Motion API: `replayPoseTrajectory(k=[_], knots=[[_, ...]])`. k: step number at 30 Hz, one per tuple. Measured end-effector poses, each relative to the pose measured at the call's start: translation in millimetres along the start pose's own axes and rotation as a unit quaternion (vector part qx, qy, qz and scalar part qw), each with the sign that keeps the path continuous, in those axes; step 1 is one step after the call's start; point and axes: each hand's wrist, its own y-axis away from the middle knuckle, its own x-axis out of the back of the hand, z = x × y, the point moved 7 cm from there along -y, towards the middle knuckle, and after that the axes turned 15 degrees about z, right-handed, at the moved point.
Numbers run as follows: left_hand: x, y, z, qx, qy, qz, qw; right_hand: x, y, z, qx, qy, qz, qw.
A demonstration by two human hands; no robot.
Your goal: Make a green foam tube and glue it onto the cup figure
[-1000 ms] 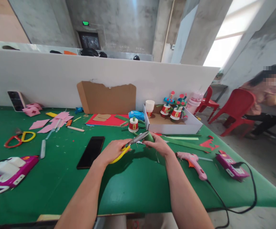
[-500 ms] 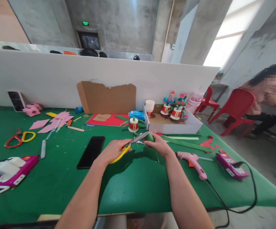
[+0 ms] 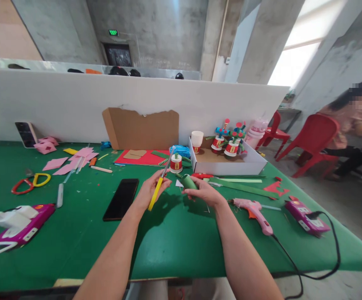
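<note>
My left hand (image 3: 152, 188) is closed round the yellow-handled scissors (image 3: 156, 192), whose blades point up and away from me. My right hand (image 3: 206, 191) grips a green paper tube (image 3: 188, 182), a short cylinder tilted to the left. The two hands are apart, with the scissors clear of the tube. Just beyond them stands a red-and-white paper cup (image 3: 176, 164) with green folded-paper strips at its top and sides. A small white scrap (image 3: 178, 183) lies on the table between the hands.
A black phone (image 3: 121, 200) lies left of my hands. On the right are a pink glue gun (image 3: 252, 211) with its cord and a purple power strip (image 3: 305, 220). A white box (image 3: 230, 168) holds cup figures. Red-and-yellow scissors (image 3: 24, 186) and pink paper (image 3: 55, 163) lie left.
The scissors have moved away from the green tube and swung to point upward. My left hand has turned, and the right hand has lowered the tube slightly and tilted it left.
</note>
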Motion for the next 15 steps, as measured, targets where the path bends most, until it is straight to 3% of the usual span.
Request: replayPoseTrajectory(k=[6, 11, 15], knots=[[-14.9, 6.5, -6.2, 0.092, 0.032, -0.016, 0.995, -23.4, 5.5, -0.1, 0.025, 0.085, -0.082, 0.993], [-21.3, 10.0, -7.7, 0.121, 0.065, -0.042, 0.99, -23.8, 7.3, -0.5, 0.029, 0.114, -0.09, 0.989], [-21.6, 9.7, -6.3, 0.13, 0.079, -0.036, 0.988, -25.5, 8.5, -0.4, 0.01, 0.072, -0.095, 0.993]])
